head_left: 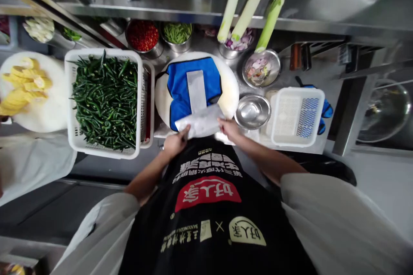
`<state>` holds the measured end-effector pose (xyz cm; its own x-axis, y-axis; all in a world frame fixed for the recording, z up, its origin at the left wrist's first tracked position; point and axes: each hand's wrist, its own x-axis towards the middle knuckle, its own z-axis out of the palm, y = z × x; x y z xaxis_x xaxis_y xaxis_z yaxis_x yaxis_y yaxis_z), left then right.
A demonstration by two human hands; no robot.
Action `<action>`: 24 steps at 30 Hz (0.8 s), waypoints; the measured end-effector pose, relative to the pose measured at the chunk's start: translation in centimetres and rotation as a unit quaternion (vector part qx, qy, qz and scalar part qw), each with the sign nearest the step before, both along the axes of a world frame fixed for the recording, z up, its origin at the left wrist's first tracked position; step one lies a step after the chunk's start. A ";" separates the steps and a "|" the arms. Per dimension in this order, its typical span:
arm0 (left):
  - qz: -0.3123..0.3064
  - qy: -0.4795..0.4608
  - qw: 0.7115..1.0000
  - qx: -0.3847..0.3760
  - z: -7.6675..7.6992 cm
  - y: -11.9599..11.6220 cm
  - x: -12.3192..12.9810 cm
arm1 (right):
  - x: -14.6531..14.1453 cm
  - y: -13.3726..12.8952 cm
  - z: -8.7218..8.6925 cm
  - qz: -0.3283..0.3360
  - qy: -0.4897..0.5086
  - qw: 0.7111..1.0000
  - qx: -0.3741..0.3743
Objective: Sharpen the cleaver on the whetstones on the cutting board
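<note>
My left hand (175,142) pinches the left end of a whitish, flat plastic packet (203,121) in front of my apron. My right hand (229,129) grips the same packet's right end, fingers closed. What the packet contains, if anything, is too blurred to tell. Just beyond it, a blue cloth (211,73) with black edging lies spread on a round white chopping board (230,81). A second pale rectangular strip (196,88) rests on that cloth, its near end overlapped by the packet.
Left of the board stands a white basket (139,107) of green chillies (105,99). Steel bowls (252,111) and a white plastic basket (298,116) stand right. Leeks (254,0) overhang the shelf edge. Another person's sleeve (35,159) shows at far left.
</note>
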<state>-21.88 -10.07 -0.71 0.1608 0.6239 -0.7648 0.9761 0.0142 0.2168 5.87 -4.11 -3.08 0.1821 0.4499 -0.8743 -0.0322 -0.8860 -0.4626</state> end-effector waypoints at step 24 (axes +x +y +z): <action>0.032 0.013 0.999 -0.004 0.3 0.6 -0.4 | -1.3 0.6 0.3 -0.012 0.006 1.000 0.021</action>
